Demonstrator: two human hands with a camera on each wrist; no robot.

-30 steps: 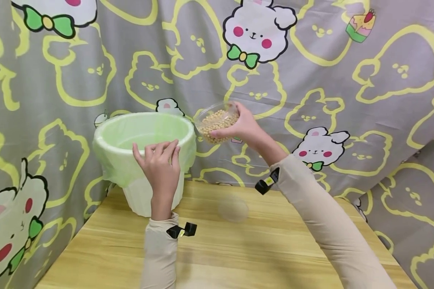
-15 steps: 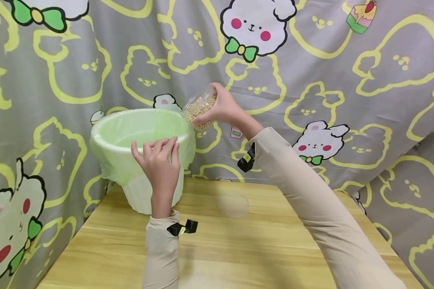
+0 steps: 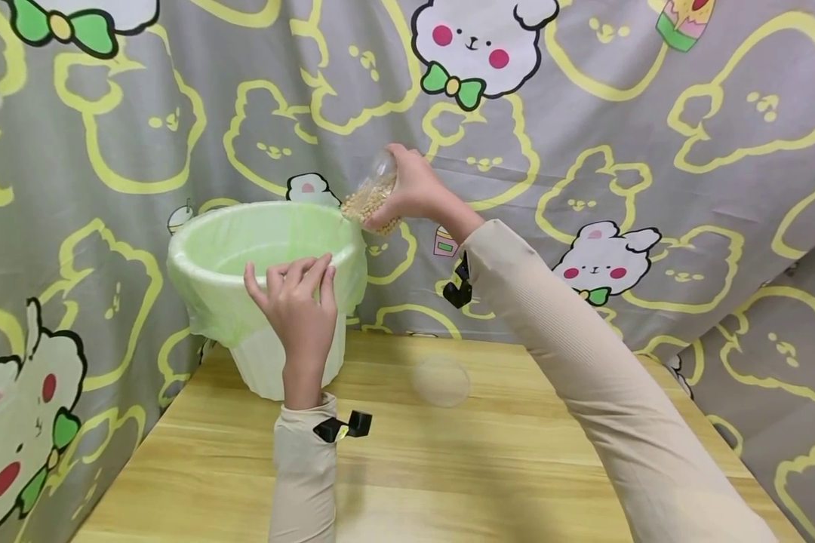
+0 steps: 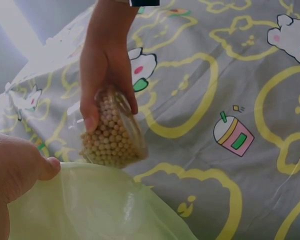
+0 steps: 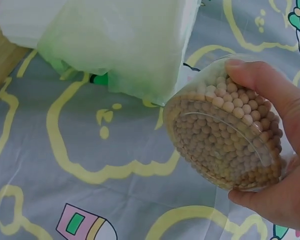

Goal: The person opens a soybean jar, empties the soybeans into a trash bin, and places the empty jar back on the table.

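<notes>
Moved left and up since the frame 1.0 s ago, and tipped further over, the clear, round plastic tub of small beige balls (image 3: 373,197) now slopes its mouth toward the bin, carried by the person's right hand (image 3: 417,185). A yellowish wood-grain table (image 3: 394,467) fills the lower foreground, its planks running across, with a soft shadow near the middle. On it lies a thin, round translucent disc (image 3: 441,381), well apart from both hands. Grey fabric (image 3: 584,121) hangs at the back and on 2 sides, printed with yellow animal outlines and white heads with green bows; beyond its edge the left wrist view shows a bright strip of light. At the table's far left stands a whitish, round, tapered bin (image 3: 258,373), upright, lined with a pale green translucent plastic bag (image 3: 220,313) folded out over the rim. In the air at the rim's right side, the tub is tilted, its balls packed against the lower wall and the mouth; whether it touches the rim cannot be told. Right thumb and fingers grip its sides. The left hand (image 3: 299,298) rests at the front rim; its fingertips are partly hidden, so I cannot tell whether they pinch the bag.
</notes>
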